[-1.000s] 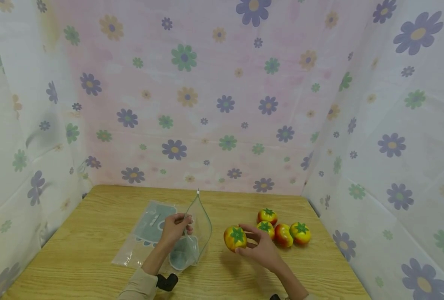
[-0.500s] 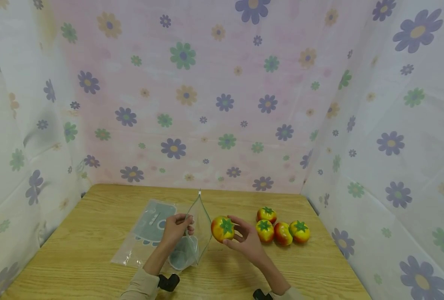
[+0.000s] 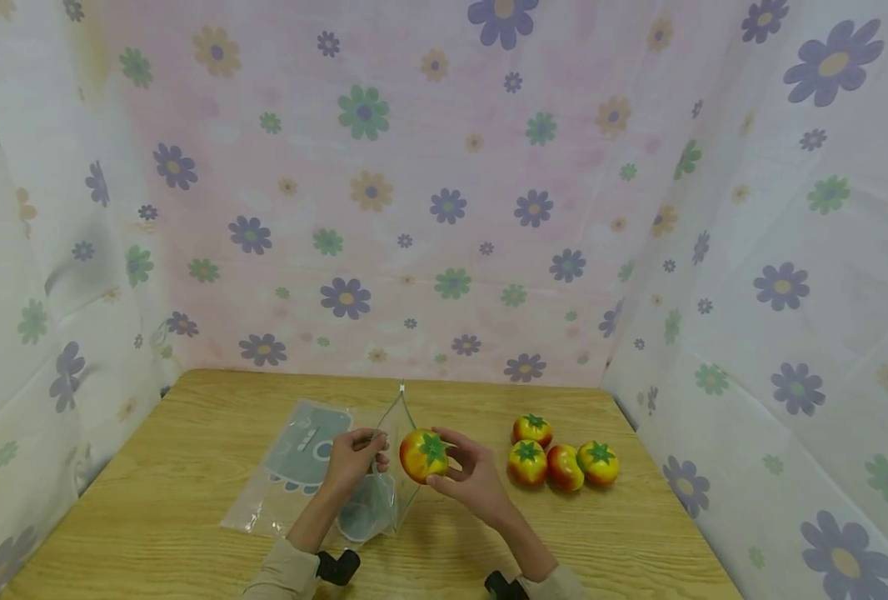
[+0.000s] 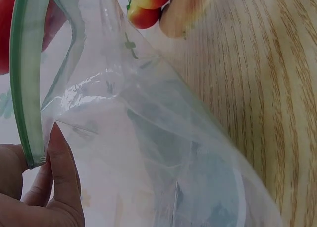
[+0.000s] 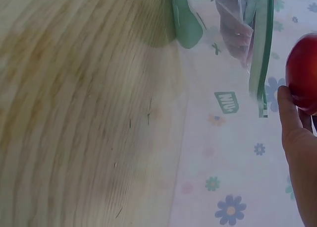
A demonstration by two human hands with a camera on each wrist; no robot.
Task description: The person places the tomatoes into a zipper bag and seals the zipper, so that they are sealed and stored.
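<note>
A clear zip bag [image 3: 367, 507] with a green-edged zip stands with its mouth spread. My left hand [image 3: 354, 463] pinches its left rim; in the left wrist view the fingertips hold one end of the green zip [image 4: 26, 83]. My right hand [image 3: 477, 482] grips a glossy red-and-yellow tomato-like fruit [image 3: 420, 455] with a green leafy top, thumb below and fingers on its right side. That fruit is at the bag's mouth, overlapping its right rim in the head view. Whether it touches the bag I cannot tell. The right wrist view shows only part of the fruit [image 5: 303, 78].
Several similar fruits [image 3: 526, 463] lie grouped on the wooden table [image 3: 249, 575] to the right. A flat clear bag [image 3: 301, 450] with a blue-grey print lies at the left, partly behind my left arm. Flowered cloth [image 3: 444, 275] surrounds the table's back and sides.
My right hand has carried the fruit leftward from beside the group to the mouth of the bag. The left hand stays almost still, holding the rim.
</note>
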